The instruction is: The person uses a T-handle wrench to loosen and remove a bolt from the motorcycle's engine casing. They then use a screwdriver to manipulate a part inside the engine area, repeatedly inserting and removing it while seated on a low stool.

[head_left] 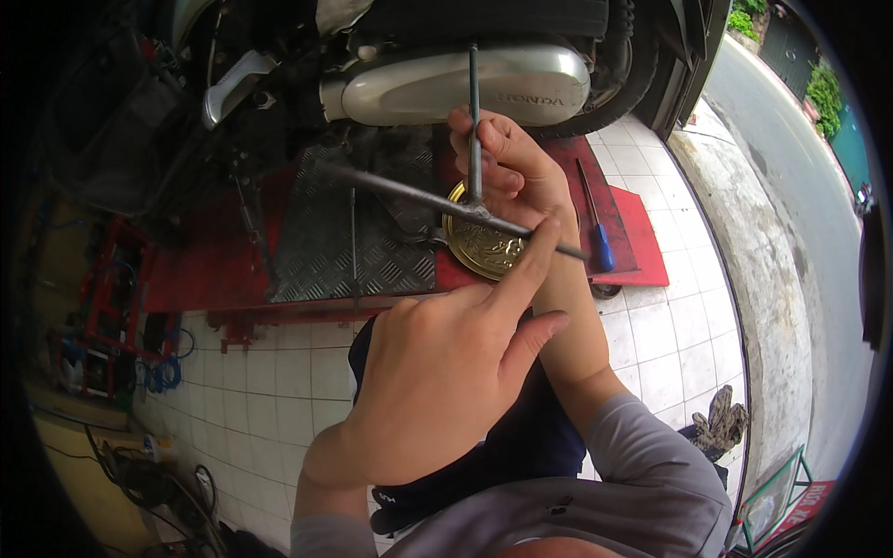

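- We find a T-shaped bar tool point(475, 177) in front of the person, above the red platform point(212, 256) and below the motorcycle's silver cover point(446, 84) in view.
- It is dark grey, round-sectioned metal; the stem is straight and slim, and the crossbar slants, its far end blurred.
- We note a rough, lumpy, lighter patch at the joint, consistent with a weld.
- Right hand point(510, 163): fingers and thumb grasp the stem.
- Left hand point(442, 372): index finger and thumb stand apart, the index crossing the crossbar's near end; we cannot tell how firmly it touches. Its remaining fingers are hidden.
- Beneath the tool we record a gold-coloured round dish point(484, 253), glossy, with a raised pattern.
- The platform carries ridged metal tread plate point(312, 237) and a screwdriver point(603, 249) with a blue handle.
- The cover is smooth, satin and elongated; the floor point(270, 381) is square white tile.
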`<state>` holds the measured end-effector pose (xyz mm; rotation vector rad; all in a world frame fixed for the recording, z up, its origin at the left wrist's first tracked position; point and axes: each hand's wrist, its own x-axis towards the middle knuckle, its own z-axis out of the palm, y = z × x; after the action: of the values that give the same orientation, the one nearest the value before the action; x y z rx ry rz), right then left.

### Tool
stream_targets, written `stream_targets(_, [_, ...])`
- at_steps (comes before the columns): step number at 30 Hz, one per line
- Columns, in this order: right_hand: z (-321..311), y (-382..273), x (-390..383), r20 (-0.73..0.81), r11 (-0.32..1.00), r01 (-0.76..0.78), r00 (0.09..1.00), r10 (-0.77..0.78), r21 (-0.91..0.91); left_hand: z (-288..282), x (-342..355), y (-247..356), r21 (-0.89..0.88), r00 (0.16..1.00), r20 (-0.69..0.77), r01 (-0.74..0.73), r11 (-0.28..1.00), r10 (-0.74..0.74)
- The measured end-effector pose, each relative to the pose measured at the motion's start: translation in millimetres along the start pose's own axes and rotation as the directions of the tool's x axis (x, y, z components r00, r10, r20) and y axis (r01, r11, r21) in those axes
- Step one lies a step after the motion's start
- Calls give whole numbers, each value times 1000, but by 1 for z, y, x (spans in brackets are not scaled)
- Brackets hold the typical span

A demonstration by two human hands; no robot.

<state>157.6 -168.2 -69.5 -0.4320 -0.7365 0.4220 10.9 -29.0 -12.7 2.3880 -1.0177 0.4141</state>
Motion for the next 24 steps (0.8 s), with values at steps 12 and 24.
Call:
stream_targets(12, [-4,-2,2,-96,999,26,995,-22,41,-11,8,18,79,843,-106,536,841,-527])
stream_targets(24, [-16,1,5,-234,990,133,965,-121,36,-9,18,15,-135,935,-189,278,951,-300])
